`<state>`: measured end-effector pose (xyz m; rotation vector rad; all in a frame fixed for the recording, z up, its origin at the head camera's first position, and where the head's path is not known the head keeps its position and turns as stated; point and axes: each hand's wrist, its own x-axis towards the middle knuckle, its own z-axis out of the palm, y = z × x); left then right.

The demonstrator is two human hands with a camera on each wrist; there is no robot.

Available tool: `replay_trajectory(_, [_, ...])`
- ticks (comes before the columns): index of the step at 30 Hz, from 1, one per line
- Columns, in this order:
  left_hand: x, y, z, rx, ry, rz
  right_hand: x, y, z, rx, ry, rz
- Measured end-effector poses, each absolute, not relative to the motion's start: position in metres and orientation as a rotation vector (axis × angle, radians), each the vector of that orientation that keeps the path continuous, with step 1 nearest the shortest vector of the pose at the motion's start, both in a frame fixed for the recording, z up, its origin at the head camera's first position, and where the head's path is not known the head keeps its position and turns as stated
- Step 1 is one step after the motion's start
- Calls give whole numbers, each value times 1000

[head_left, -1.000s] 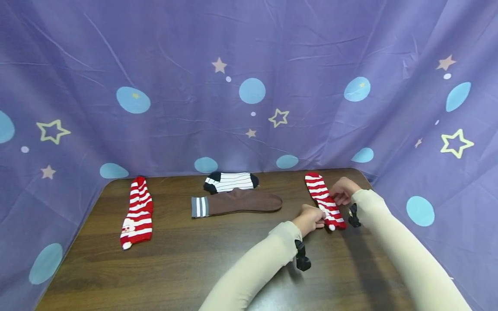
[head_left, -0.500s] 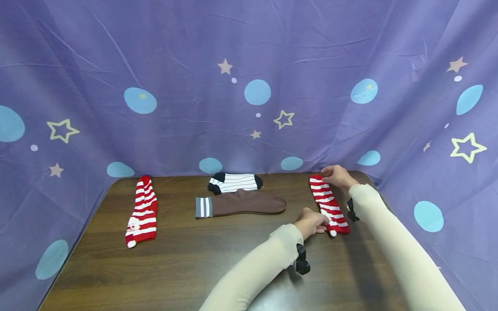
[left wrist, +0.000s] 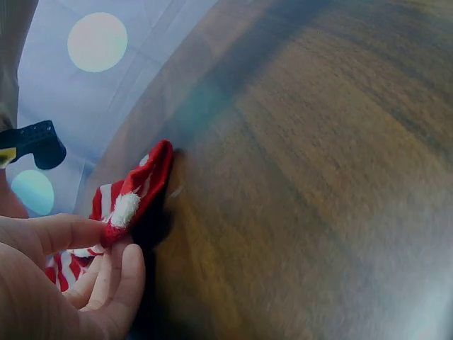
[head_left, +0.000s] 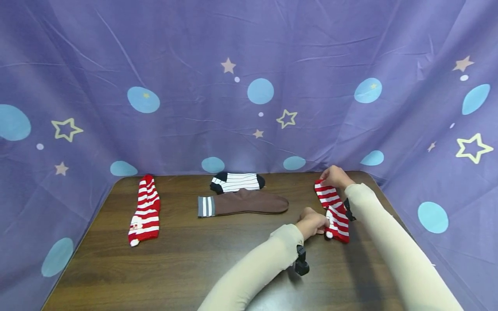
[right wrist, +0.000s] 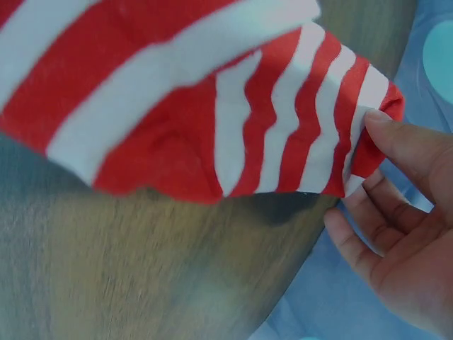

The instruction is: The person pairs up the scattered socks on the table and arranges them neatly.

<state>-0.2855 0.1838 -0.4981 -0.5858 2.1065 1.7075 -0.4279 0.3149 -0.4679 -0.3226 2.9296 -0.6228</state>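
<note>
Wooden table (head_left: 186, 263), left striped sock (head_left: 145, 211), brown sock (head_left: 249, 202), black-and-white sock (head_left: 239, 182), right striped sock (head_left: 338, 217) perhaps partly raised

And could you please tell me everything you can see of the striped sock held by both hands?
The sock has crosswise red and white stripes, looks knitted, and carries a fluffy white pom-pom at its near end. It is at the right side of the table, bent partway along, with a red far tip. The left hand pinches its edge near the pom-pom; the right hand pinches the far tip. How much rests on the table is unclear.
</note>
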Motion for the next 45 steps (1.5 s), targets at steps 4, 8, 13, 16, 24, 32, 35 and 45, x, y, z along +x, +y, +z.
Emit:
replay_trajectory(4, [-282, 170, -487, -531, 2142, 1665, -427, 323, -462, -214, 2916, -677])
replay_trajectory(8, [-290, 159, -488, -488, 2137, 1618, -428, 334, -456, -94, 2859, -716])
replay_trajectory(13, [-299, 147, -491, -454, 2116, 1559, -427, 348, -449, 30, 2730, -796])
replay_trajectory(16, [-303, 138, -490, -434, 2110, 1519, -425, 356, -446, 76, 2637, -849])
replay_trajectory(24, [-314, 104, -482, -293, 2006, 1471, -418, 369, -436, 122, 2442, -967])
replay_trajectory(32, [-401, 106, -588, -304, 1898, 1463, -418, 375, -430, 90, 2300, -1032])
replay_trajectory(35, [-427, 103, -619, -315, 1887, 1473, -418, 377, -428, 88, 2251, -1064])
replay_trajectory(45, [-438, 64, -603, -290, 1831, 1463, -414, 376, -421, 28, 2180, -1163])
